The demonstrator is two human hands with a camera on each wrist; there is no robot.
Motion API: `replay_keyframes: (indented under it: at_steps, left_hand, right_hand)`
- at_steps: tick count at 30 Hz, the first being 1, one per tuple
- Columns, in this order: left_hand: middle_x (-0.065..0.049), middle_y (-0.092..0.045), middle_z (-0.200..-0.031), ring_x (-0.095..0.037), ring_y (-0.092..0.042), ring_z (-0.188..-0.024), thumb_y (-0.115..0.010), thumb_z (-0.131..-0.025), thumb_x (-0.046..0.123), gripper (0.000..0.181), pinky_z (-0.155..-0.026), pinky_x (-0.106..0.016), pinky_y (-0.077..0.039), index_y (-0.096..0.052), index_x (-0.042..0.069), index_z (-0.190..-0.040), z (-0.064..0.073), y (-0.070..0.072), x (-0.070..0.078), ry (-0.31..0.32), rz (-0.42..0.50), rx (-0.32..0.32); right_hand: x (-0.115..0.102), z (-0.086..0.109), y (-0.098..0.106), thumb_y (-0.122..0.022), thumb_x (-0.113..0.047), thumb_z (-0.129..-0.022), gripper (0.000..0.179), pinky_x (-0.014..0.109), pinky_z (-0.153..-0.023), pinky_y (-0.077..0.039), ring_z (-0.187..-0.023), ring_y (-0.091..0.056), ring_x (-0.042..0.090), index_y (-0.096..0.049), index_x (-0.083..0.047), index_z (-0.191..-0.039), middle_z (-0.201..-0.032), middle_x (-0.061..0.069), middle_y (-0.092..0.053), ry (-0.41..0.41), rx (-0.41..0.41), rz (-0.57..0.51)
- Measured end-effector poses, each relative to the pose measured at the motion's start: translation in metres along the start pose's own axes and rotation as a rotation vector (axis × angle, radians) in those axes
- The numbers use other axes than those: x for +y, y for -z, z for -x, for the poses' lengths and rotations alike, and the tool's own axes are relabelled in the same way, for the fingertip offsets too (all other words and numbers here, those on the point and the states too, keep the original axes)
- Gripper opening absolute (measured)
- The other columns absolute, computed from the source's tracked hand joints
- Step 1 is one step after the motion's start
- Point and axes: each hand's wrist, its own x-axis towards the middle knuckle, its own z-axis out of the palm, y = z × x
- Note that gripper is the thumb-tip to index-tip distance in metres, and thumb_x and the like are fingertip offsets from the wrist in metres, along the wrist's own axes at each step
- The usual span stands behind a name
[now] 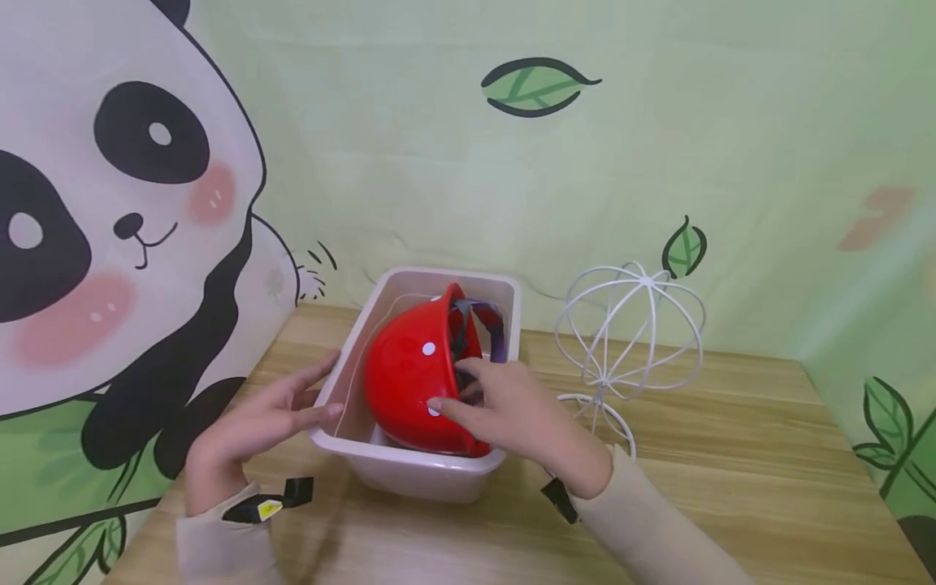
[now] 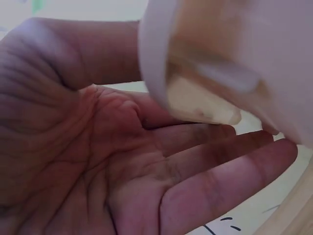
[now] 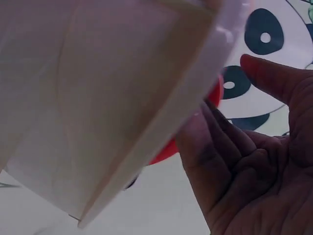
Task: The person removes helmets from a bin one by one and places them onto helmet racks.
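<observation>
A red helmet (image 1: 409, 370) with white dots lies on its side in a white plastic bin (image 1: 417, 467), its opening and dark straps facing right. My left hand (image 1: 274, 418) holds the bin's left rim, thumb inside and fingers along the outside; the left wrist view shows the rim (image 2: 156, 54) between them. My right hand (image 1: 515, 406) is at the helmet's opening, fingers reaching in by the straps and thumb over the dotted shell. In the right wrist view, the thumb stands straight, apart from the red shell (image 3: 215, 93), and the bin wall (image 3: 107, 98) hides some fingertips.
A white wire stand (image 1: 632, 333) with a round cage top stands right of the bin, partly behind my right forearm. Both are on a wooden table (image 1: 731, 487). A green backdrop (image 1: 409, 162) with a panda and leaves rises behind the table.
</observation>
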Motion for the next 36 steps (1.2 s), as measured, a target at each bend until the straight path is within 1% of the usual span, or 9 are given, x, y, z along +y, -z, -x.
replay_keyframes:
  at_steps: [5,8,14,19,22,26,30,34,36]
  left_hand:
    - [-0.024,-0.031,-0.158,-0.047,-0.044,-0.136,-0.072,-0.093,0.02,0.087,-0.093,-0.042,-0.055,-0.019,0.01,-0.161,0.005,0.002,0.0,-0.006,0.002,-0.032]
    - [-0.023,-0.03,-0.159,-0.047,-0.042,-0.137,-0.074,-0.092,0.02,0.089,-0.093,-0.041,-0.056,-0.019,0.01,-0.162,0.005,0.002,0.0,-0.007,0.0,-0.04]
    - [-0.023,-0.027,-0.16,-0.049,-0.039,-0.138,-0.074,-0.092,0.019,0.09,-0.091,-0.044,-0.056,-0.018,0.01,-0.162,0.006,0.002,0.002,0.014,-0.005,-0.031]
    - [-0.025,-0.033,-0.156,-0.045,-0.051,-0.128,-0.074,-0.092,0.017,0.09,-0.082,-0.044,-0.06,-0.019,0.011,-0.162,0.006,0.001,0.005,0.062,0.018,-0.027]
    - [-0.027,-0.035,-0.154,-0.041,-0.057,-0.12,-0.074,-0.091,0.015,0.089,-0.079,-0.044,-0.061,-0.019,0.011,-0.162,0.007,0.0,0.007,0.087,0.023,-0.026]
    - [-0.028,-0.037,-0.152,-0.039,-0.059,-0.117,-0.075,-0.091,0.016,0.09,-0.079,-0.044,-0.061,-0.019,0.01,-0.161,0.007,0.0,0.007,0.096,0.023,-0.025]
    - [-0.028,-0.038,-0.151,-0.041,-0.059,-0.117,-0.075,-0.091,0.016,0.09,-0.08,-0.046,-0.06,-0.019,0.009,-0.161,0.006,0.0,0.006,0.09,0.035,-0.03]
    - [-0.029,-0.039,-0.151,-0.043,-0.059,-0.117,-0.074,-0.092,0.016,0.089,-0.08,-0.047,-0.06,-0.019,0.008,-0.161,0.005,0.001,0.006,0.086,0.039,-0.034]
    - [-0.028,-0.039,-0.15,-0.044,-0.059,-0.117,-0.073,-0.092,0.015,0.088,-0.08,-0.046,-0.06,-0.019,0.009,-0.161,0.006,0.001,0.006,0.089,0.038,-0.034]
  right_hand:
    - [0.006,-0.014,-0.006,-0.073,-0.023,-0.091,0.024,0.024,-0.055,-0.056,-0.057,-0.063,0.009,-0.065,-0.007,-0.105,-0.065,-0.005,-0.064,0.009,0.0,0.062]
    - [0.006,-0.018,-0.006,-0.072,-0.019,-0.09,0.019,0.022,-0.054,-0.055,-0.055,-0.062,0.009,-0.062,-0.007,-0.1,-0.063,-0.005,-0.062,0.02,0.012,0.067]
    - [0.004,-0.021,-0.006,-0.07,-0.015,-0.091,0.017,0.023,-0.053,-0.055,-0.054,-0.061,0.012,-0.059,-0.006,-0.101,-0.063,-0.003,-0.061,0.019,0.002,0.048]
    - [0.003,-0.019,-0.004,-0.069,-0.014,-0.092,0.021,0.024,-0.055,-0.057,-0.058,-0.063,0.013,-0.058,-0.004,-0.107,-0.069,-0.001,-0.064,-0.011,-0.012,0.011]
    - [0.004,-0.019,-0.003,-0.069,-0.013,-0.092,0.029,0.026,-0.055,-0.058,-0.064,-0.066,0.014,-0.056,-0.003,-0.117,-0.076,0.0,-0.067,-0.054,-0.012,-0.051]
    - [0.005,-0.021,-0.004,-0.072,-0.012,-0.088,0.06,0.03,-0.053,-0.058,-0.065,-0.068,0.018,-0.042,-0.006,-0.139,-0.078,0.004,-0.067,-0.103,0.019,-0.131]
    - [0.004,-0.029,-0.007,-0.072,-0.016,-0.086,0.084,0.029,-0.052,-0.058,-0.055,-0.065,0.017,-0.023,-0.013,-0.155,-0.066,0.003,-0.063,-0.071,0.065,-0.033]
    - [0.003,-0.038,-0.011,-0.07,-0.023,-0.09,0.083,0.026,-0.057,-0.059,-0.054,-0.062,0.008,-0.023,-0.013,-0.157,-0.063,-0.004,-0.06,-0.018,0.107,0.129]
    - [0.002,-0.042,-0.011,-0.072,-0.023,-0.09,0.082,0.026,-0.058,-0.059,-0.055,-0.061,0.006,-0.025,-0.012,-0.157,-0.064,-0.005,-0.059,-0.005,0.106,0.17]
